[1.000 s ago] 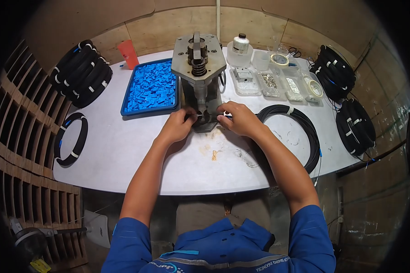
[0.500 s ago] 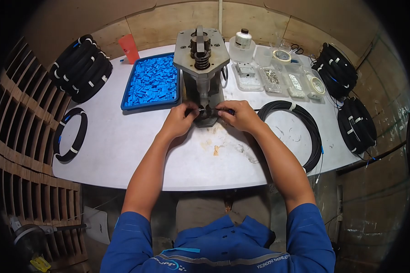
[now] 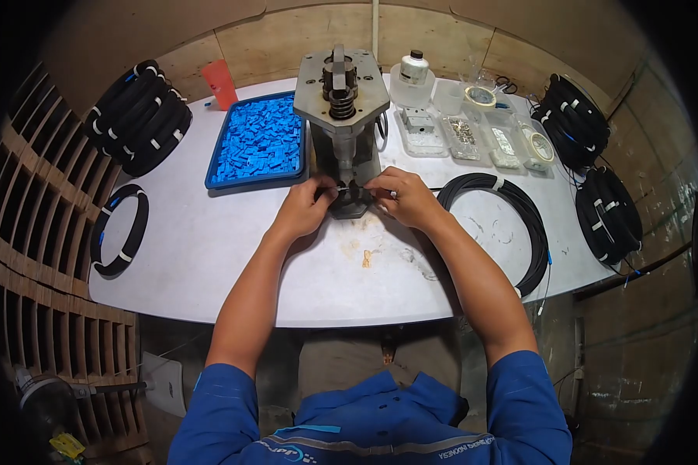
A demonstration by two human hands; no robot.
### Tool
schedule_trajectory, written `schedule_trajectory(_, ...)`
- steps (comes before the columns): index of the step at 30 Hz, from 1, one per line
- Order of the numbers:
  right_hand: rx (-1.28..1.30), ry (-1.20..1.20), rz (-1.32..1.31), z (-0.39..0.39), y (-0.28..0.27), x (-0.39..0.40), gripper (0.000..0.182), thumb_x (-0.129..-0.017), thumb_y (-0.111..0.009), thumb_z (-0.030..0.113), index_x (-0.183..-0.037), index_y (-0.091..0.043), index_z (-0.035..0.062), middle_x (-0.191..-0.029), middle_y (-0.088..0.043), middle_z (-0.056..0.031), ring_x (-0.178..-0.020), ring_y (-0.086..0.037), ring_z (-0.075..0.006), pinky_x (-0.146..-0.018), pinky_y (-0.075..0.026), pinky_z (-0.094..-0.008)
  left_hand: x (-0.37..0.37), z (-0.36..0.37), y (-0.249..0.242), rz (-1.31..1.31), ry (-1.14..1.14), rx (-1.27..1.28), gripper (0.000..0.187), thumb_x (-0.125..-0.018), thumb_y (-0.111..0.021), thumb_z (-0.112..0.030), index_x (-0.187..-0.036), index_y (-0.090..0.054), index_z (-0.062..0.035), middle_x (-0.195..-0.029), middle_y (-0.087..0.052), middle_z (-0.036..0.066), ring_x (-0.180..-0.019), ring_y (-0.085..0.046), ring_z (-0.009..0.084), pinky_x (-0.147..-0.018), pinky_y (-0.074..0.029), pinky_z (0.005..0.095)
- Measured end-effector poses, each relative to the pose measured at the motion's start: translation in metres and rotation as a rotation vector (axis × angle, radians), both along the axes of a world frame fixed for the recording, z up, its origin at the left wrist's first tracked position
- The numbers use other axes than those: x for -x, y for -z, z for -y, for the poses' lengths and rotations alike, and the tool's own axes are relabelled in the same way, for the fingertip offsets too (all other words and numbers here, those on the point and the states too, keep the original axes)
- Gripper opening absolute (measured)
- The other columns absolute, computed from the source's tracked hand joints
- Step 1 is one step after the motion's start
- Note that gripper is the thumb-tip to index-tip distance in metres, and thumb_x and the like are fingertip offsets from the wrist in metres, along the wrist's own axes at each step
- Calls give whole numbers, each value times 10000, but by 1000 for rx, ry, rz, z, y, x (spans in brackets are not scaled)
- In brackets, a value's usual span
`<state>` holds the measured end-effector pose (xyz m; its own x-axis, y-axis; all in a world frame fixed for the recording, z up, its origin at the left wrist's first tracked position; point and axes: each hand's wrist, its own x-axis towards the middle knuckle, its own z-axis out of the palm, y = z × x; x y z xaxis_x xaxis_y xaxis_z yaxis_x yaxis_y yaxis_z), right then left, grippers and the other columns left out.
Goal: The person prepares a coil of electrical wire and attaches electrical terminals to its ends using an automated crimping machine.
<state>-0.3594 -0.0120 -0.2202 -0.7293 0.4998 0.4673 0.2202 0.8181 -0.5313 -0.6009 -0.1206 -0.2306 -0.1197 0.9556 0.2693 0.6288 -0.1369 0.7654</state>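
Note:
A metal bench press (image 3: 343,128) stands at the middle of the table, and both hands meet at its lower die. From the left, my left hand (image 3: 306,203) pinches a small piece by the die, mostly hidden by the fingers. On the opposite side, my right hand (image 3: 401,198) has thumb and fingers closed close to the die. A black cable coil (image 3: 531,221) lies beside the right wrist, and its cable runs in behind that hand. The end of the cable within the fingers is too small to see clearly. A pale spot shows at the right fingers.
Left of the press sits a blue tray (image 3: 217,184) of small blue parts. Clear boxes (image 3: 464,139) with small parts, tape rolls and a white bottle (image 3: 415,68) stand at the back right. Stacked black coils (image 3: 139,116) and a single coil (image 3: 121,232) lie left.
My right hand has turned slightly and shifted its fingers by the die. The dark blue bit seen in it before no longer shows. My left hand stays nearly still.

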Motion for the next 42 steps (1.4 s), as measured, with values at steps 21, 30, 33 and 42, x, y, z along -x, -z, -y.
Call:
schedule_trajectory(21,-67,24,-6,1,0,1,275,-803,-730,7,-1043,-758,137,-929,-701,-67,-804,-716,-281,-723,-586,-376,1,0,1,-22,3,-16,229,-972,-681,-157,-1131,-688,7,-1009,-749,150,-922,-718,259,-853,-548,359)
schedule_trajectory(30,-102,17,-19,-2,4,1,337,-751,-747,-41,-1046,-763,121,-897,-695,-62,-778,-720,-247,-693,-577,-348,1,1,1,-17,5,-30,227,-963,-689,-160,-1120,-684,4,-987,-751,143,-893,-719,247,-832,-551,354)
schedule_trajectory(33,-87,21,7,-1,2,0,268,-795,-738,7,-1029,-761,135,-942,-710,-66,-800,-716,-276,-724,-589,-372,1,0,1,-5,6,-21,225,-963,-688,-159,-1117,-683,5,-991,-750,145,-894,-718,249,-834,-551,354)
schedule_trajectory(42,-53,22,27,0,0,0,270,-805,-741,8,-1046,-757,128,-944,-706,-64,-804,-715,-265,-722,-583,-364,1,0,1,-7,1,0,246,-974,-687,-171,-1145,-691,5,-990,-748,134,-890,-706,223,-834,-548,346)
